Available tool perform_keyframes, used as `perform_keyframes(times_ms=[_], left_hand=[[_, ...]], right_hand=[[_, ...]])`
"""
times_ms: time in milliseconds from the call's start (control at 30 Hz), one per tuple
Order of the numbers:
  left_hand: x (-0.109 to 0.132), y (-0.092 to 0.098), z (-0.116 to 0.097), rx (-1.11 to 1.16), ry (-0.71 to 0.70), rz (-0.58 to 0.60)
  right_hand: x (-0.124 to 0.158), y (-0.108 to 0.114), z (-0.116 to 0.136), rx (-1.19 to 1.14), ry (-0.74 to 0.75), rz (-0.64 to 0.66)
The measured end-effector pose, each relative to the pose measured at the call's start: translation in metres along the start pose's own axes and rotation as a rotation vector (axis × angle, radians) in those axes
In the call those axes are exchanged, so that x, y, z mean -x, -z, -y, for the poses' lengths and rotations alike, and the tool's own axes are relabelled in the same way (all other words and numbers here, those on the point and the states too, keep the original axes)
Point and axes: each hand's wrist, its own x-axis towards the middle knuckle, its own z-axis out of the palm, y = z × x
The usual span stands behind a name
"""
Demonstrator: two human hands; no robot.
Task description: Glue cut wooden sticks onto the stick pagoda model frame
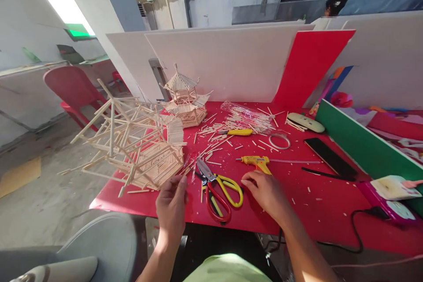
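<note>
Your left hand (172, 205) is raised at the near edge of the table (317, 211), palm turned towards you, fingers pressed together and pointing up, thumb tucked against them. Its fingertips (182, 180) sit just beside the bottom corner of the frame (132, 145), a big open build of thin sticks that lies tilted over the table's left end and hangs partly past the edge. A few thin sticks lie right at those fingertips, but you cannot tell whether the hand pinches one or only touches the frame.

Your right hand (264, 189) rests low on the table, fingers loosely bent and slightly spread, closed on nothing. Its fingertips reach the handle of the glue gun (257, 163), which lies on its side just beyond the hand, nozzle pointing left, with a glue rod sticking out to the right.

Between your hands lie the scissors (218, 189), blades part open, tips pointing away from you and to the left, their yellow and red loops near your right hand.

Further back stands a small pagoda (185, 97), upright, behind the frame. Right of it lies a bag (247, 116) of sticks, with a yellow knife (238, 132) just in front and loose offcuts scattered about. A tape ring (279, 141) lies right of the knife, and a phone (330, 156) lies flat near the green board (363, 150). A cable (357, 229) runs across the table's right corner.
</note>
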Motion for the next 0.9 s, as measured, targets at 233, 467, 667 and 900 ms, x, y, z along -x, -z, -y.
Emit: perform_keyframes(times_ms=[233,467,667,900], left_hand=[[-0.019,-0.024,0.009,0.022,0.058,0.206],[-0.032,-0.046,0.012,0.105,0.134,0.332],[-0.036,-0.045,0.01,0.088,0.168,0.346],[-0.033,-0.042,0.017,0.067,0.179,0.376]], right_hand=[[-0.029,-0.002,0.052,-0.017,0.127,0.074],[-0.058,0.006,0.06,0.021,0.105,0.095],[-0.088,0.043,-0.028,0.287,-0.38,-0.086],[-0.113,0.043,-0.085,0.43,-0.537,0.043]])
